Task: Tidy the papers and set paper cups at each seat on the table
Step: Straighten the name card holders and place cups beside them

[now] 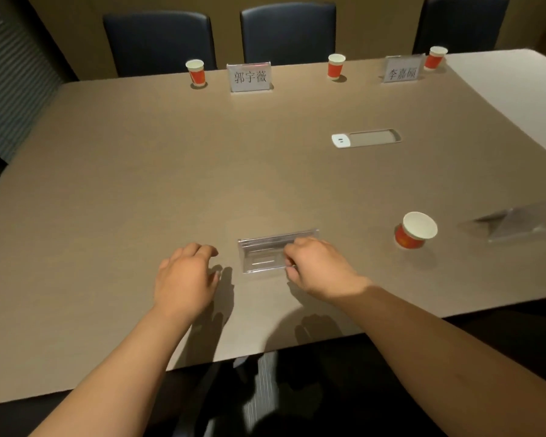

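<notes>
While both hands are hovering near the table's [108,190] near edge, the right hand [316,266] is pinching the right end of a clear acrylic name-card holder [262,255] that's lying flat on the surface, thumb & fingers curled on it. The left hand [185,279] is sitting just left of the holder, fingers loosely bent, holding nothing, not touching the holder. A paper cup [415,230], red w/ white rim, is standing upright toward the near-right part of the surface, well apart from the hands. Just beyond it, at the right edge, a second clear holder [517,223] is lying, partly blurred. Along the far edge three more cups are standing: far-left cup [196,72], middle cup [336,66], far-right cup [435,57]. Between them two upright name cards are showing printed characters: left name card [249,77] & right name card [402,70]. A cable hatch [366,138] is set flush in the surface mid-right. Three dark chairs are lined up behind the far edge, e.g. the centre chair [287,29]. Nothing is lying between the hands & the near cup.
</notes>
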